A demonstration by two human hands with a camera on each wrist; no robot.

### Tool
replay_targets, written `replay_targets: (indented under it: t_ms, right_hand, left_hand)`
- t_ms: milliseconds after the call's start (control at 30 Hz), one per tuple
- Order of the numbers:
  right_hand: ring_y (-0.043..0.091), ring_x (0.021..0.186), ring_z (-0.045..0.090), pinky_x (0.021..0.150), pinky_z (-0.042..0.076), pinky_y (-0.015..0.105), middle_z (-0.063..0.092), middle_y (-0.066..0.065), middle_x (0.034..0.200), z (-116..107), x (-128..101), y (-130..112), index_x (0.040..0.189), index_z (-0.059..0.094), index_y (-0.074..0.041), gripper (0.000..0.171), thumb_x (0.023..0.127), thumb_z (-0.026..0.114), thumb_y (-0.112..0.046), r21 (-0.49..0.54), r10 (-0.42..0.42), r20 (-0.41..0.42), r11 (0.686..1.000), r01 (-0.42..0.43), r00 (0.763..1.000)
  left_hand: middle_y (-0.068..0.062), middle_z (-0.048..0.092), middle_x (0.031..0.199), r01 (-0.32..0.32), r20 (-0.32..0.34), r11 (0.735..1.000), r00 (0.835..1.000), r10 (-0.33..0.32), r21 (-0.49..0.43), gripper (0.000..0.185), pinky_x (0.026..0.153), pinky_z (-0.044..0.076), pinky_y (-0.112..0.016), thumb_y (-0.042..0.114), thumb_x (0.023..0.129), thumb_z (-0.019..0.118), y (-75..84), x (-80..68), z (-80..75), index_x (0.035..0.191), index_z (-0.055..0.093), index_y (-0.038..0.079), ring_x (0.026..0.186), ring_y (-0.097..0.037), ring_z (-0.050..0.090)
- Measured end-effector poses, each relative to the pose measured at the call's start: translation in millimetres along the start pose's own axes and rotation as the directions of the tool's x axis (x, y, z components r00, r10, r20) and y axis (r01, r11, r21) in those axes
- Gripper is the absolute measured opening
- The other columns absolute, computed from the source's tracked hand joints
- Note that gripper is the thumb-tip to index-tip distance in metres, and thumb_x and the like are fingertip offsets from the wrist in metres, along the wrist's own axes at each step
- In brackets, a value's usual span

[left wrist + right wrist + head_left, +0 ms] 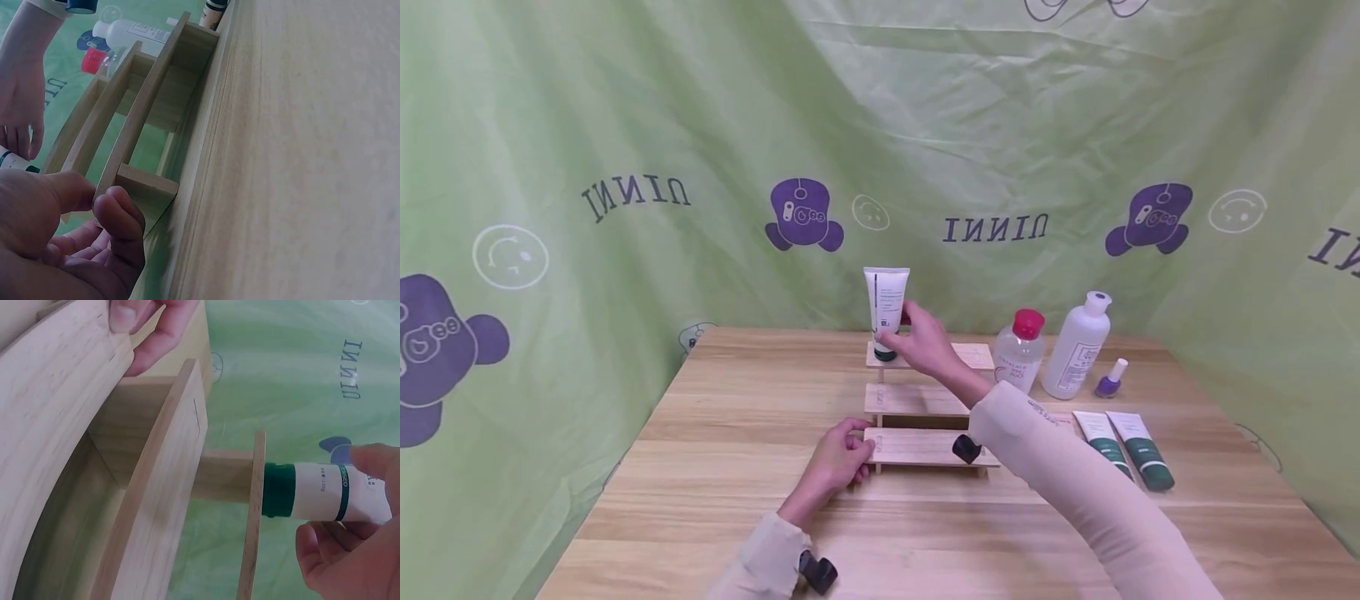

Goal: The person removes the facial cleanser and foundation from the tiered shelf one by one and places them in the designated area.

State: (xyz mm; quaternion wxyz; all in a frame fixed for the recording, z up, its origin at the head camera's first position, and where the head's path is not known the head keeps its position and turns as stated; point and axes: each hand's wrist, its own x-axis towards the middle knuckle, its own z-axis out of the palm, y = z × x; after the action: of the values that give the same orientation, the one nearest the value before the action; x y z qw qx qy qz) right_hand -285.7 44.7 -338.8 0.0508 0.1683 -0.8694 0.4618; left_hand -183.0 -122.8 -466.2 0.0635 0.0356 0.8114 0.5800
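White tube (886, 310), green-capped, pinched by right hand (925, 342); left hand (838, 460) grips stepped wooden rack (925, 400).

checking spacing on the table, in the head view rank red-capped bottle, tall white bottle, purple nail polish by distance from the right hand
1. red-capped bottle, just right of the right hand
2. tall white bottle, further right
3. purple nail polish, farthest right

A right hand (925, 342) holds a white tube (885, 310) upright on a wooden rack's (917, 400) top step; the left hand (838, 458) grips its bottom step on the counter (737, 467).
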Motion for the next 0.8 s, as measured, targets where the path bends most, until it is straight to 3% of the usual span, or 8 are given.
replay_targets:
  t_ms: [200, 800]
  right_hand:
    - [0.03, 0.118, 0.057, 0.103, 0.044, 0.046, 0.062, 0.016, 0.125, 2.4, 1.7, -2.2, 0.13, 0.051, -0.003, 0.048, 0.089, 0.07, -0.02, 0.019, 0.044, 0.011, 0.999, -0.044, 0.999]
    - [0.03, 0.111, 0.06, 0.097, 0.048, 0.045, 0.064, 0.016, 0.12, 0.3, -2.3, -3.4, 0.127, 0.051, -0.002, 0.045, 0.089, 0.07, -0.017, 0.006, 0.043, -0.012, 0.999, -0.043, 0.999]
  left_hand:
    - [-0.006, 0.06, 0.066, -0.01, 0.003, 1.0, 1.0, 0.01, -0.003, 0.036, 0.044, 0.046, -0.026, 0.007, 0.093, 0.061, 1.0, -1.7, -0.3, 0.127, 0.054, -0.003, 0.048, -0.015, 0.056]
    - [-0.008, 0.061, 0.067, -0.013, 0.001, 1.0, 1.0, 0.013, 0.0, 0.037, 0.044, 0.048, -0.027, 0.008, 0.092, 0.061, -1.3, 0.1, -0.1, 0.127, 0.054, -0.002, 0.049, -0.016, 0.057]
